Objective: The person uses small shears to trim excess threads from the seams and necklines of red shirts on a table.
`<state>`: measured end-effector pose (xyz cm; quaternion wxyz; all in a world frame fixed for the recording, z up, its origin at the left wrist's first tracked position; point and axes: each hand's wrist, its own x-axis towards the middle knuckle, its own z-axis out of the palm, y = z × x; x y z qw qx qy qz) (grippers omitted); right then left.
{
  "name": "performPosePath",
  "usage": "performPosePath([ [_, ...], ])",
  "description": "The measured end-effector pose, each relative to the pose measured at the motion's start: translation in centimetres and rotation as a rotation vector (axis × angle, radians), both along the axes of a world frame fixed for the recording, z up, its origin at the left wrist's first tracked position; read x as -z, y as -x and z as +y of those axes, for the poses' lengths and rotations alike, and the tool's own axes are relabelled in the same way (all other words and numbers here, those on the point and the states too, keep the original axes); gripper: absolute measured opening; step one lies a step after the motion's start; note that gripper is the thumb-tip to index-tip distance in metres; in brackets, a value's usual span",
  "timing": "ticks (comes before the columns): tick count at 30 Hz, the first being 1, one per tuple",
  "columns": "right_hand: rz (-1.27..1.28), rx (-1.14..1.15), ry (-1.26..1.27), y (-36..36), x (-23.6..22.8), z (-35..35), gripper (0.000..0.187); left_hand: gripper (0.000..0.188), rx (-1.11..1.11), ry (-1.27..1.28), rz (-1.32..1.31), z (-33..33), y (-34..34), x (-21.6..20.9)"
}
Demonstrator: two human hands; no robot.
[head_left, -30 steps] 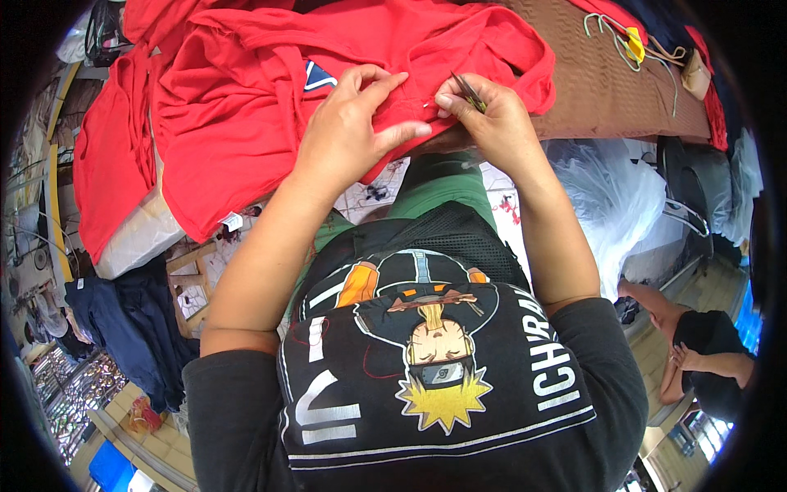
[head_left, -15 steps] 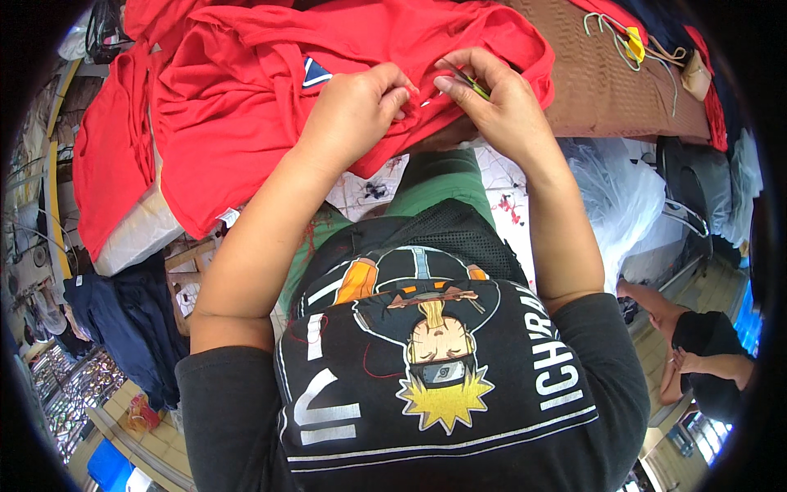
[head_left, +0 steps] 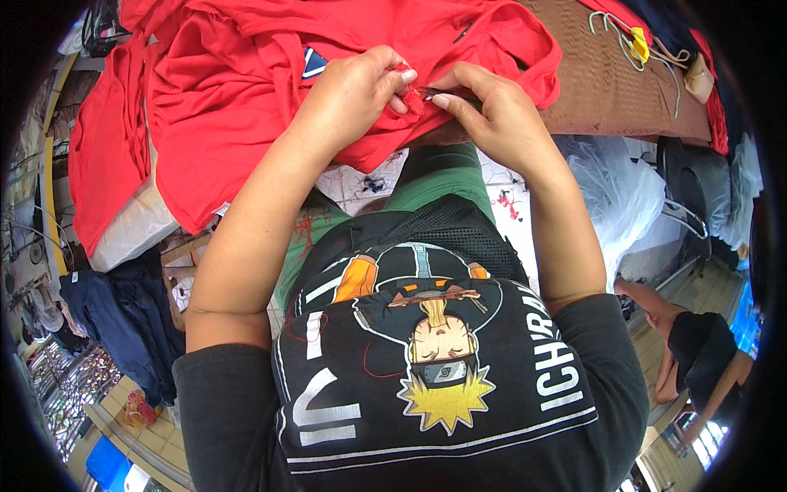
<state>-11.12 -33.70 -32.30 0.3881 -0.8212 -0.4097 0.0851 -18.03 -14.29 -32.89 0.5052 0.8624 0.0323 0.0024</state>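
Pinching a bunched fold of the red garment (head_left: 246,107), the left hand (head_left: 352,90) had its thumb and fingers closed on the cloth, with a little of it bulging out beside the fingertips. Just to its right, the right hand (head_left: 496,111) gripped a pair of small dark snips (head_left: 427,93) between thumb and forefinger; their tips pointed left, close against the fold, though whether they touched it could not be told. The palm hid most of the tool. The garment lay crumpled over the near edge of the surface (head_left: 607,98), which was covered in brown material, and a dark blue patch (head_left: 313,63) edged in white showed on it beside the left hand.

On the surface's right side lay a yellow piece (head_left: 638,45) with pale cord, near a beige item (head_left: 698,75). Below hung clear plastic (head_left: 602,197), and dark navy clothing (head_left: 123,328) was draped at the left. Green trousers (head_left: 443,176) showed under the surface's edge, with red thread scraps (head_left: 508,205) on the white floor beside them. Another person (head_left: 697,353), dressed in black, was partly visible at the lower right.
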Motion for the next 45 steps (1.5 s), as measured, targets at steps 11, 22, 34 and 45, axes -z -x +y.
performPosePath([
  [11, -0.106, -0.025, 0.065, -0.3, -0.1, 0.9, 0.017, 0.017, 0.012, -0.068, 0.040, -0.3, -0.1, -0.9],
  [22, 0.474, 0.043, -0.140, -0.9, -0.5, -3.1, 0.031, 0.016, 0.241, 0.170, -0.216, 4.2, 3.9, -8.6],
  [34, 0.707, 0.064, -0.265, 2.0, 1.3, 0.6, 0.021, 0.024, -0.111, -0.302, -0.156, -0.7, 2.9, -1.9],
  [45, 0.121, 0.035, -0.093, 0.6, -1.4, -0.6, 0.029, 0.020, -0.117, 0.022, -0.037, -1.0, 2.0, -2.3],
])
